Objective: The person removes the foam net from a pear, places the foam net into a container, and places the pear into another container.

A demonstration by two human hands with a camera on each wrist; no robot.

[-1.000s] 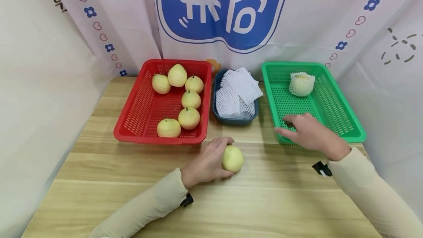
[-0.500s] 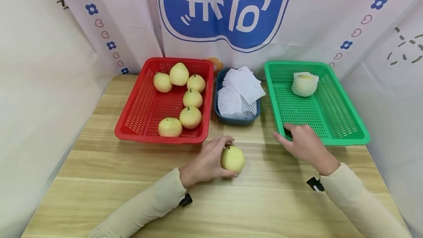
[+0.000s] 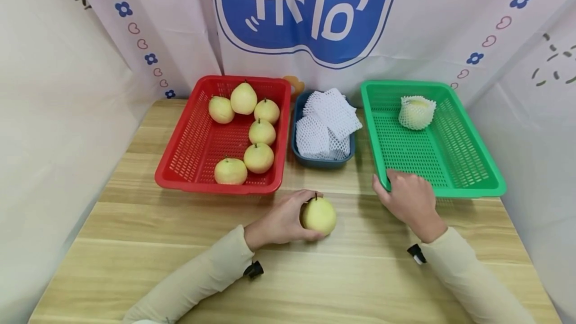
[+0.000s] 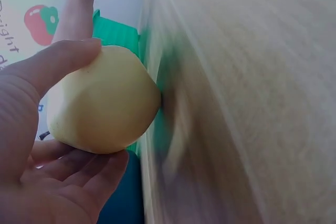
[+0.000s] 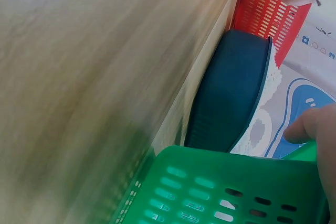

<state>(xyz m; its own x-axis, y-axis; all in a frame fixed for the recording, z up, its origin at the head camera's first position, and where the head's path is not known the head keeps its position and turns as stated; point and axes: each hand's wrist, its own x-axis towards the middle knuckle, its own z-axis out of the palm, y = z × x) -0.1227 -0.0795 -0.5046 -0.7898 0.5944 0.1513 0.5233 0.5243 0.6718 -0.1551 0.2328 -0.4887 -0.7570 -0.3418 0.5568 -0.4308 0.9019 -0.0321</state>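
My left hand holds a pale yellow pear with its stem up, at the wooden table in front of the baskets. In the left wrist view thumb and fingers lie round the pear. My right hand grips the near left corner of the green basket, fingers over the rim and thumb outside. In the right wrist view only part of that hand shows above the basket wall. One pear in a white foam net sits at the back of the green basket.
A red basket with several bare pears stands at the left. Between the baskets is a small dark blue bin heaped with white foam nets. A printed cloth hangs behind them. The wooden table extends towards me.
My right hand has come down and left from above the green basket to its near left corner and taken hold. The pear in my left hand has turned, bringing its stem into view.
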